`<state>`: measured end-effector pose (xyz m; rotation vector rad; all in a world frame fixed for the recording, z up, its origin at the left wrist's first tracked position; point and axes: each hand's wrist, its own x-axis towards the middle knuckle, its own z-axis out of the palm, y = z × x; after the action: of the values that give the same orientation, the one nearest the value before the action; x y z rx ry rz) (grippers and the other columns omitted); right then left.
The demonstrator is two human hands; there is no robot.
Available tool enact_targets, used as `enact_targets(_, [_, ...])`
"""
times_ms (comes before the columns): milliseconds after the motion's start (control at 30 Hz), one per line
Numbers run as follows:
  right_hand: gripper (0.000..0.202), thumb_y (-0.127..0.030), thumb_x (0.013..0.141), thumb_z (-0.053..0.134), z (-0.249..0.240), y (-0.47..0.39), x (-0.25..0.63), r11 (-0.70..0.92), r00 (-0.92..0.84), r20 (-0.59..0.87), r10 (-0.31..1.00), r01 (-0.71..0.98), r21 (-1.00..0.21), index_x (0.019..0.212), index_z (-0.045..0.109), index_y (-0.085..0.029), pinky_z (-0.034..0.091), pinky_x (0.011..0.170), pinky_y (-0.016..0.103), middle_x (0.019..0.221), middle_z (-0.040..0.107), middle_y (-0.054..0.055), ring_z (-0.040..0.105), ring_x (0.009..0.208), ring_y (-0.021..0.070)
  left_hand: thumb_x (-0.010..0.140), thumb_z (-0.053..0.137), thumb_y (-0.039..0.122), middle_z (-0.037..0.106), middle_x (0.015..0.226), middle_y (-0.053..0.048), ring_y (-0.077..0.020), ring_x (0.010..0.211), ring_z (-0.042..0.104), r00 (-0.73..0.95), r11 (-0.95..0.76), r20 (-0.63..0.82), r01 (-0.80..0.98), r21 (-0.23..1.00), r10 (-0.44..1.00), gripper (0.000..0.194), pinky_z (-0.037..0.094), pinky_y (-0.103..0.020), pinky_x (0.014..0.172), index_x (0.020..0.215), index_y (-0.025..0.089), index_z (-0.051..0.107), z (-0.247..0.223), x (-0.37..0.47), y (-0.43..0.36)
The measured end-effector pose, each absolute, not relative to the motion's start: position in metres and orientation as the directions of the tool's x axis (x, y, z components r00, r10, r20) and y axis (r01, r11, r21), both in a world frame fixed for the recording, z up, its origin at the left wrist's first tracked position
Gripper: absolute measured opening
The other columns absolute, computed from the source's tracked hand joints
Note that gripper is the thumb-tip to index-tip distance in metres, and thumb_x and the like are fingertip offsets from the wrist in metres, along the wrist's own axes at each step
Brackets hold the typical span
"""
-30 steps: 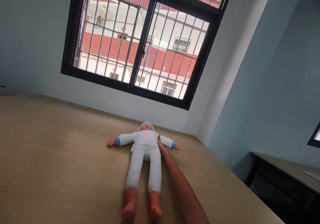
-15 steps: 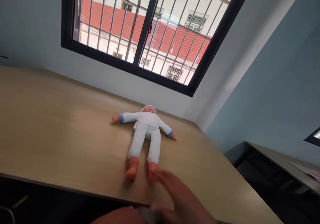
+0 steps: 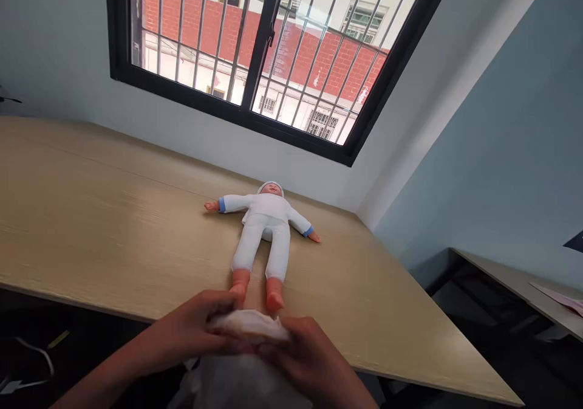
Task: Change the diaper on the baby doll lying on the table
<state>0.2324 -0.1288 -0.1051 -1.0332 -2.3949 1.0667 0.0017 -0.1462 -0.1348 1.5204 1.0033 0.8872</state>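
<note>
A baby doll (image 3: 268, 230) in white clothes with blue cuffs and a white cap lies on its back on the table. Its bare feet point toward me. Just in front of those feet, my left hand (image 3: 209, 327) and my right hand (image 3: 298, 345) are closed on the two ends of a bunched white cloth (image 3: 250, 325). Its exact kind does not show. Beneath my hands hangs something pale and greyish (image 3: 246, 381), too blurred to name.
The wooden table (image 3: 113, 233) runs to the wall, under a barred window (image 3: 241, 114). A second table (image 3: 501, 281) with pinkish paper (image 3: 558, 298) stands at the right. At lower left, a white cable (image 3: 43, 354) shows against the dark area below the table edge.
My right hand has drawn back from the doll's foot. Both hands now come together on the white cloth in front of the feet. The doll keeps its place.
</note>
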Motion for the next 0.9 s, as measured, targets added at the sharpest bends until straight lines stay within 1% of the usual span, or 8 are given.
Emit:
enact_targets(200, [0.04,-0.054,0.084,0.062,-0.11,-0.116,0.23,0.327,-0.588,0.018,0.809,0.423,-0.845,0.093,0.068,-0.015,0.041,0.067,0.024,0.081,0.062,0.002,0.055,0.077,0.0177,0.073,0.078,0.044,0.058,0.075,0.005,-0.0113,0.07,0.052,0.313,-0.011,0.038,-0.086,0.996,0.949,0.042,0.04,-0.019,0.064,0.102,0.019,0.059,-0.132,-0.001,-0.138])
enact_targets(367, [0.044,-0.056,0.08,0.067,-0.106,-0.116,0.232,0.328,-0.588,0.028,0.808,0.411,-0.85,0.098,0.068,-0.015,0.039,0.063,0.022,0.08,0.059,0.001,0.05,0.072,0.0147,0.073,0.077,0.045,0.062,0.083,0.002,-0.0153,0.076,0.058,0.278,-0.031,0.046,-0.056,0.998,0.96,0.054,0.044,-0.023,0.068,0.117,0.022,0.053,-0.136,0.005,-0.144])
enact_targets(500, [0.04,-0.054,0.083,0.064,-0.105,-0.116,0.233,0.324,-0.605,0.019,0.796,0.399,-0.858,0.092,0.067,-0.015,0.037,0.06,0.022,0.073,0.054,-0.001,0.047,0.068,0.0133,0.073,0.075,0.048,0.063,0.082,0.003,-0.0155,0.075,0.058,0.256,-0.052,0.046,0.016,0.999,0.965,0.049,0.045,-0.023,0.068,0.109,0.022,0.055,-0.136,0.007,-0.148])
enact_targets(600, [0.042,-0.058,0.084,0.06,-0.107,-0.117,0.234,0.323,-0.565,0.032,0.824,0.423,-0.847,0.083,0.066,-0.016,0.04,0.06,0.023,0.072,0.055,0.0,0.05,0.068,0.015,0.075,0.073,0.052,0.064,0.081,0.002,-0.0155,0.073,0.059,0.241,-0.055,0.05,0.014,0.998,0.969,0.049,0.045,-0.022,0.066,0.109,0.022,0.055,-0.135,0.007,-0.147])
enact_targets(667, [0.039,-0.056,0.084,0.061,-0.108,-0.118,0.233,0.34,-0.547,0.075,0.834,0.402,-0.85,0.086,0.065,-0.018,0.045,0.066,0.025,0.079,0.06,0.002,0.055,0.075,0.0176,0.076,0.072,0.051,0.065,0.084,0.002,-0.0157,0.073,0.06,0.242,-0.055,0.056,-0.011,0.998,0.969,0.052,0.046,-0.022,0.065,0.115,0.022,0.053,-0.134,0.006,-0.146])
enact_targets(767, [0.036,-0.045,0.083,0.067,-0.108,-0.121,0.229,0.433,-0.518,0.224,0.825,0.326,-0.841,0.111,0.061,-0.022,0.048,0.084,0.029,0.105,0.063,0.005,0.059,0.098,0.0204,0.077,0.072,0.049,0.067,0.097,-0.001,-0.0165,0.077,0.061,0.235,-0.068,0.07,-0.018,0.998,0.969,0.055,0.048,-0.023,0.068,0.12,0.022,0.052,-0.131,0.004,-0.146])
enact_targets(800, [0.035,-0.041,0.083,0.068,-0.108,-0.122,0.228,0.483,-0.507,0.286,0.813,0.314,-0.817,0.113,0.059,-0.024,0.048,0.09,0.03,0.113,0.061,0.005,0.058,0.105,0.0207,0.077,0.072,0.049,0.066,0.103,-0.002,-0.0171,0.08,0.062,0.231,-0.079,0.079,-0.01,0.997,0.97,0.054,0.049,-0.023,0.07,0.12,0.022,0.053,-0.13,0.004,-0.147])
enact_targets(900, [0.019,-0.035,0.083,0.069,-0.108,-0.125,0.222,0.598,-0.494,0.402,0.771,0.344,-0.724,0.099,0.063,-0.026,0.043,0.1,0.032,0.121,0.055,0.005,0.05,0.12,0.0211,0.079,0.069,0.049,0.062,0.12,-0.003,-0.0213,0.092,0.062,0.199,-0.114,0.102,0.05,0.992,0.975,0.051,0.051,-0.028,0.081,0.122,0.025,0.055,-0.131,0.006,-0.15])
